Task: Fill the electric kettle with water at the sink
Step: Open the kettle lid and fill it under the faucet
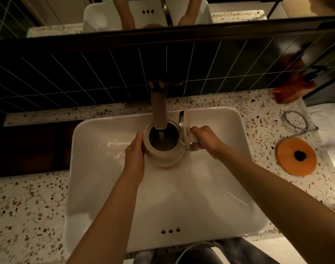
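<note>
Right hand (205, 139) grips the handle of the white kettle (163, 149), fingers wrapped tight; left hand (135, 151) presses flat against its other side. Between the 2 hands, the kettle sits over the sink (182, 197), lid (184, 128) open, under the tap (159, 109). Right of the hands lies an orange base (295, 157).

A home or hotel bathroom: white basin (239, 119) in a terrazzo counter (29, 206), dark wall tiles (86, 77), mirror (67, 14) above.

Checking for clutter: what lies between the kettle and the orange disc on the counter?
In the head view: the right hand on the kettle handle, the sink rim, then bare speckled counter up to the orange disc.
</note>
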{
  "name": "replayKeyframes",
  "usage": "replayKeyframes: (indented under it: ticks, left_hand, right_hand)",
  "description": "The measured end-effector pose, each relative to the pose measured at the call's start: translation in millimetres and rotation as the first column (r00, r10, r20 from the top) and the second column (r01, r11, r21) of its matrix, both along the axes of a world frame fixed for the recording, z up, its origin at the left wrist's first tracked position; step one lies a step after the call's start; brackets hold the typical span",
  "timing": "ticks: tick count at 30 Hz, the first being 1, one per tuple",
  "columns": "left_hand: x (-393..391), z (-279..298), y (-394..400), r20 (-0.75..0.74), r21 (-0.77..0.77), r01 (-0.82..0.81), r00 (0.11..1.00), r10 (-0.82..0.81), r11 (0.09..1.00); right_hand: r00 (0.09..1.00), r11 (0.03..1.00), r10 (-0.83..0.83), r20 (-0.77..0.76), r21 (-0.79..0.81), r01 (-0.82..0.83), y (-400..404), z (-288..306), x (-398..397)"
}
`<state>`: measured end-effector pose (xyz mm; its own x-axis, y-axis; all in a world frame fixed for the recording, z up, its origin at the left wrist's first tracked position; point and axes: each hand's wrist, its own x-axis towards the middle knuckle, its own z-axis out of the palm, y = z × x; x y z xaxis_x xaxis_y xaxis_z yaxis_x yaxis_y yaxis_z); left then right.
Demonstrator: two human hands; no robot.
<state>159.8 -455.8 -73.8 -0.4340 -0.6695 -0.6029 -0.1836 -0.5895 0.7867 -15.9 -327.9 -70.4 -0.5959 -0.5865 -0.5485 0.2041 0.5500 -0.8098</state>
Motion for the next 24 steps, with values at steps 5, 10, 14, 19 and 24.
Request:
replayKeyframes:
  ticks: [5,10,14,19,24]
  left_hand:
    - [-3.5,1.1,1.7,0.040,-0.018,-0.032,0.999,0.033,0.999]
    - [-6.4,0.7,0.1,0.087,-0.020,-0.030,0.996,0.032,0.999]
    - [-6.3,0.8,0.1,0.109,-0.035,-0.022,0.994,0.026,0.999]
    - [-4.5,5.5,1.2,0.130,-0.045,-0.013,0.991,0.018,0.999]
    - [-4.5,10.1,1.2,0.154,-0.032,-0.010,0.988,0.015,0.999]
  right_hand:
    - [1.000,1.000,-0.004,0.012,0.010,0.004,1.0,-0.8,-0.7]
    - [1.000,1.000,0.003,0.021,0.006,-0.004,1.2,0.0,0.2]
    - [1.000,1.000,-0.005,0.014,0.006,0.005,0.5,1.4,2.4]
    - [1.000,1.000,-0.002,0.020,0.008,0.002,0.1,0.7,3.5]
    - [1.000,1.000,-0.017,0.022,0.003,0.017,0.8,1.3,4.8]
